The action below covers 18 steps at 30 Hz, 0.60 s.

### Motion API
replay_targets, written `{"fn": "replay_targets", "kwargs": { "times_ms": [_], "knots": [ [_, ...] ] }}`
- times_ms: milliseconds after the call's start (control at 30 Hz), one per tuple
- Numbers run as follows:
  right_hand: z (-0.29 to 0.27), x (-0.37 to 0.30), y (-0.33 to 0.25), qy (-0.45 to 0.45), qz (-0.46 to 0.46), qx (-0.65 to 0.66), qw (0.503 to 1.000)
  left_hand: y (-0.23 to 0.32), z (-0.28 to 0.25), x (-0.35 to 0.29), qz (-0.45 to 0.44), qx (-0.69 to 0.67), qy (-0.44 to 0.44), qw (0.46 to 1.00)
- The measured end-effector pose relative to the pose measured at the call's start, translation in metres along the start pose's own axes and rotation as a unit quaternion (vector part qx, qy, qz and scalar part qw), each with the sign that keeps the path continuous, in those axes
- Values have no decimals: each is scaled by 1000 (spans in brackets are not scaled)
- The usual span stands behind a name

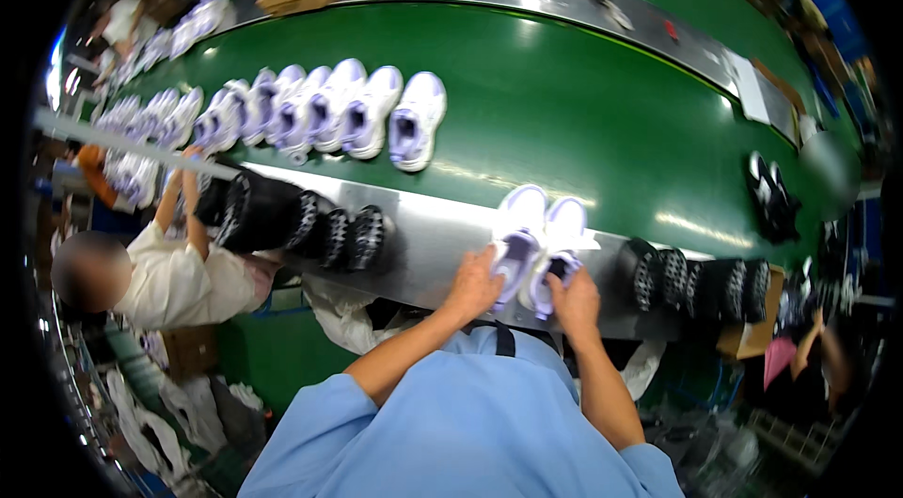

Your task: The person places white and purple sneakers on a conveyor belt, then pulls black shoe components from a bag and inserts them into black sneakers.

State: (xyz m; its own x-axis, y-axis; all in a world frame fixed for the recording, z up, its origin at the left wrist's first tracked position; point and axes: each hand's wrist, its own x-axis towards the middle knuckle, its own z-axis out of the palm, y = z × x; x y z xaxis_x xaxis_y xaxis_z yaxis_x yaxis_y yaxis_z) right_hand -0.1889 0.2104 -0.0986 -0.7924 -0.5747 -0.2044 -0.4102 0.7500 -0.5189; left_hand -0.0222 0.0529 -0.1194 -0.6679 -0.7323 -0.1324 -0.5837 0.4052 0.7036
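A pair of white and lilac sneakers stands side by side in front of me, toes pointing away, over the metal edge of the green conveyor belt. My left hand (477,284) is closed on the heel side of the left sneaker (523,211). With the thumb at its opening, my right hand (577,300) grips the heel part of the right sneaker (566,221). The undersides of both shoes and some of my fingertips are hidden.
A row of white and lilac sneakers (419,117) stands on the green belt (564,112) at left. Black furry-patterned footwear lies on the metal ledge (428,239) both sides of me. Black shoes (771,197) sit far right. A co-worker in a cream shirt (183,277) works at left.
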Motion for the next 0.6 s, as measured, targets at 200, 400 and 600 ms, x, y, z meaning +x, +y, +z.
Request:
{"fn": "replay_targets", "kwargs": {
  "times_ms": [200,400,600],
  "knots": [
    [-86,-32,-68,-117,33,-21,992,-9,-146,-35,88,55,135,985],
    [-56,-41,-118,-185,-48,34,981,-117,-252,-45,-135,264,352,888],
    [-41,-48,-146,-182,-108,9,977,-132,-278,-48,-88,272,318,904]
  ]
}}
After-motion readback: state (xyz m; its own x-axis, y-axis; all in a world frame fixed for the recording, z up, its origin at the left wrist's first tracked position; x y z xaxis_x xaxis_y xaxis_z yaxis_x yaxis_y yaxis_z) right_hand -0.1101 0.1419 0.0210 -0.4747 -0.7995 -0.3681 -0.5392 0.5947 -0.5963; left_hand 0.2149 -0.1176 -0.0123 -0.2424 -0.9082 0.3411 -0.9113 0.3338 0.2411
